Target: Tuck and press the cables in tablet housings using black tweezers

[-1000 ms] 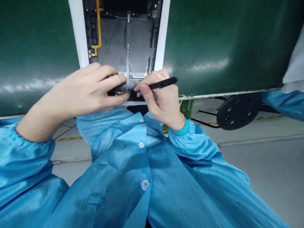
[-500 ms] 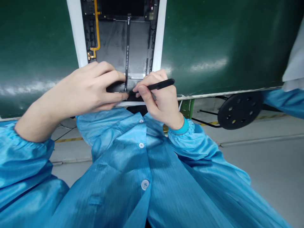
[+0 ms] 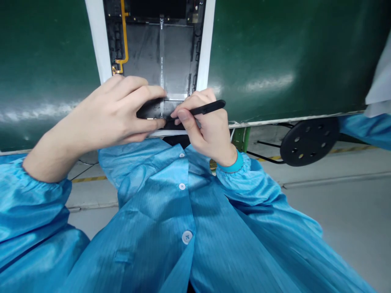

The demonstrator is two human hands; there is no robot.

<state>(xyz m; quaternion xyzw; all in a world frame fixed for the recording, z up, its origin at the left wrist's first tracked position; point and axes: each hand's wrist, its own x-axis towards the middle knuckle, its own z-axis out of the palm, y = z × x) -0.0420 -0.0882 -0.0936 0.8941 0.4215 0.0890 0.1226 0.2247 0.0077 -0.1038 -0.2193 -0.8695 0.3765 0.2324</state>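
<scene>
An opened flat electronic device (image 3: 143, 53) lies at the table edge in front of me. Down its middle runs a thin flex cable (image 3: 161, 61), which catches the light. My left hand (image 3: 119, 108) reaches across the device's near end with fingers stretched and apart. One fingertip rests at the cable, and another touches down by its lower end. Closed around a slim black pen-like tool (image 3: 209, 107), my right hand (image 3: 210, 130) is at the near right corner. The tool's working tip is hidden by my fingers.
White strips (image 3: 205, 49) border the device on the green tabletop (image 3: 275, 49). An orange flex cable (image 3: 124, 40) follows the device's left side. Beyond the table edge is a round black stool seat (image 3: 310, 141), with another person's blue sleeve (image 3: 366, 130) beside it.
My left index finger has stretched right onto the flex cable. The cable has shifted slightly left and turned from dark to shiny. My right hand and the tool have hardly moved.
</scene>
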